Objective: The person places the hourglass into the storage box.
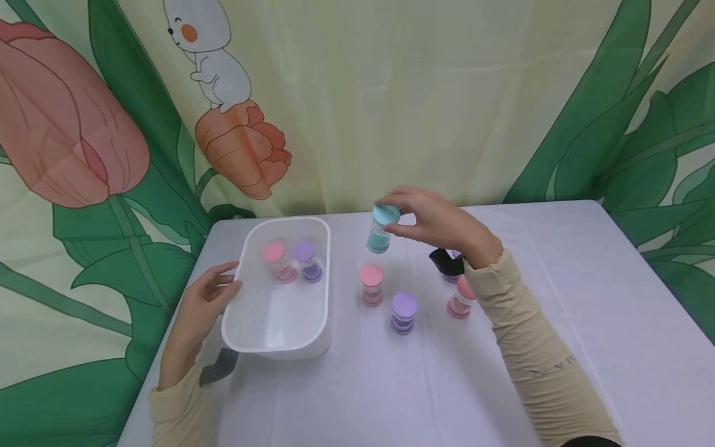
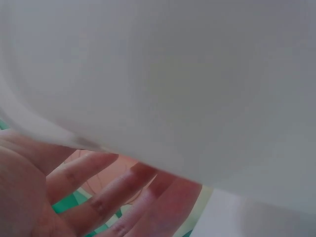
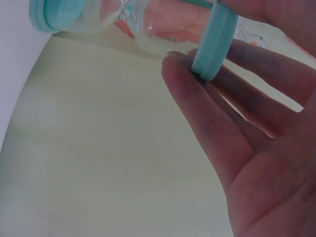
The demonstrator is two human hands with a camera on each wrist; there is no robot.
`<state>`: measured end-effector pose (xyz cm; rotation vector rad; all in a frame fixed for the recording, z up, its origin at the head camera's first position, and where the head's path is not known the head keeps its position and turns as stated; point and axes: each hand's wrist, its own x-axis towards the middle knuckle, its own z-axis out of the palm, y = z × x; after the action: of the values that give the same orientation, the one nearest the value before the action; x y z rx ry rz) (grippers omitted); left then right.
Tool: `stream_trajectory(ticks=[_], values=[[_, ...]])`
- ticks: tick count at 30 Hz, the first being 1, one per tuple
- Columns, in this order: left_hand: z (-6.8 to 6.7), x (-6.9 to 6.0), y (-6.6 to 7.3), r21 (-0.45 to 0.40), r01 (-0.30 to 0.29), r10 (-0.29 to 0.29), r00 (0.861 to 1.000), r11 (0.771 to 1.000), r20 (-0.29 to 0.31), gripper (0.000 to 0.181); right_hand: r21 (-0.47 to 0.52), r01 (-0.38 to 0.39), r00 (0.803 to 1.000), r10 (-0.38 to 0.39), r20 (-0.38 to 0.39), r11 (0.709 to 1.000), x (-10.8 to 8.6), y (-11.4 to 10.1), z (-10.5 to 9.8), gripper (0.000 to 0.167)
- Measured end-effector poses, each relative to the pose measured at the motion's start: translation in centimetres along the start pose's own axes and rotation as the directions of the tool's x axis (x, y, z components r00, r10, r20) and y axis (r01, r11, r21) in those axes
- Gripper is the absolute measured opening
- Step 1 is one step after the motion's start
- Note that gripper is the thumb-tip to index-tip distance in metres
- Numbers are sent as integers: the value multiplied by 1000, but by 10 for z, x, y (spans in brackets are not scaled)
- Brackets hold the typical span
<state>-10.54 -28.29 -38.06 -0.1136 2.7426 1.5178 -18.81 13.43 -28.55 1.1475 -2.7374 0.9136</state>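
In the head view, the right hand [image 1: 432, 220] pinches a teal sand timer [image 1: 380, 231] by its top cap, and the timer seems raised above the table [image 1: 357, 397], outside the white box [image 1: 272, 326] and to its right; the left hand [image 1: 203, 299] rests at the box's left rim, its fingers loose rather than clenched. Inside the box, a pink timer [image 1: 279, 263] and a purple timer [image 1: 308, 262] sit side by side toward the far end, while a second pink timer [image 1: 371, 285] and a second purple timer [image 1: 404, 313] stand on the table near the held one. A third pink timer [image 1: 461, 300] and a partly hidden purple one [image 1: 450, 278] appear close to the right sleeve [image 1: 530, 335] and black band [image 1: 449, 261], so a low sweep of that forearm could topple them. In the left wrist view, the box's wall fills most of the space and the fingers fan out beneath it, their tips hidden; I cannot tell how firmly they press, but an uneven push might slide or tilt the box. In the right wrist view, fingertips meet the teal cap and the clear body projects freely, so a slackened pinch or a bump against the rim could make the timer swing or drop
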Motion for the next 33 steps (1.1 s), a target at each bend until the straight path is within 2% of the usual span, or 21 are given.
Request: stream_trajectory(ticks=[8,33], values=[[-1,1,1,7,12,-12,1000,1000,3,60,11,28,1000,-28,-3,1000,9,-9,4,38],[1,2,-1,-2,-9,9,1000,1000,0,58,32,133,991,-132,-32,991,29,-31,18,36]])
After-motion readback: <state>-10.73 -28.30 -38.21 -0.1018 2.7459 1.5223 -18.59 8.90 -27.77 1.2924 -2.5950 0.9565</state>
